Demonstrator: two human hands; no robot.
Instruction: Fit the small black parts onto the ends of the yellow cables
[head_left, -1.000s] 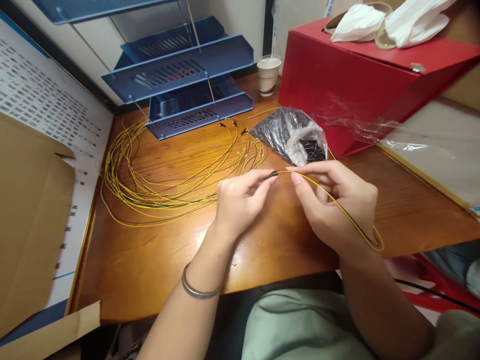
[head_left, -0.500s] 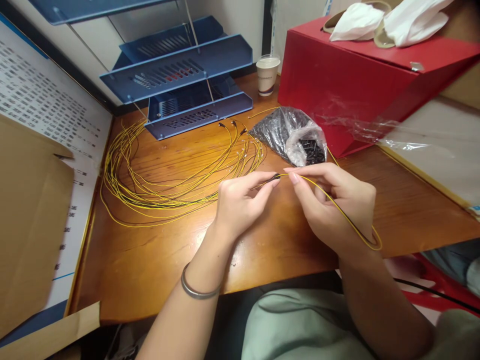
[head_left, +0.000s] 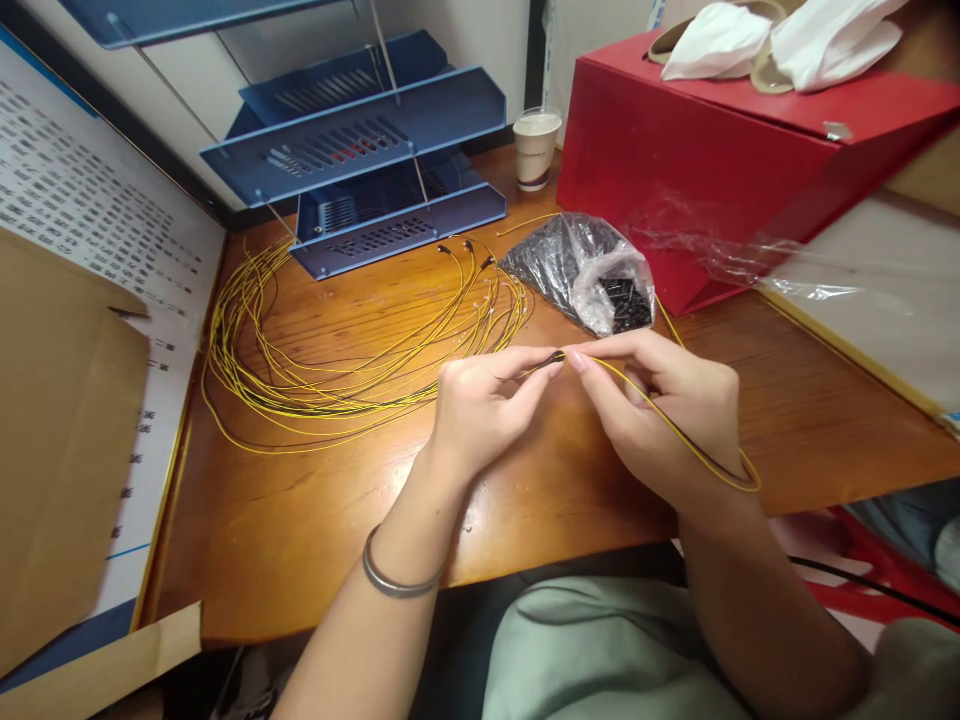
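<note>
My left hand (head_left: 484,405) pinches a small black connector (head_left: 556,357) between thumb and index finger, over the middle of the table. Close against it, my right hand (head_left: 660,410) pinches a yellow and black wire (head_left: 679,432) near the connector. The wire runs back over the right hand and loops at the wrist. A large coil of yellow and black wires (head_left: 247,380) lies on the left, a few ends carrying black tips. Behind my hands, an open plastic bag (head_left: 551,262) holds many small black parts (head_left: 626,303). My fingertips partly hide the joint of connector and wire.
Blue stacked file trays (head_left: 360,145) stand at the back left. A paper cup (head_left: 535,150) is beside a red box (head_left: 675,170) with white tissue on top. Cardboard (head_left: 64,430) leans at the left. The wooden table (head_left: 315,540) ends in front of my lap.
My right hand has moved slightly left along the wire, so its fingertips are now almost against the connector. My left hand has hardly moved.
</note>
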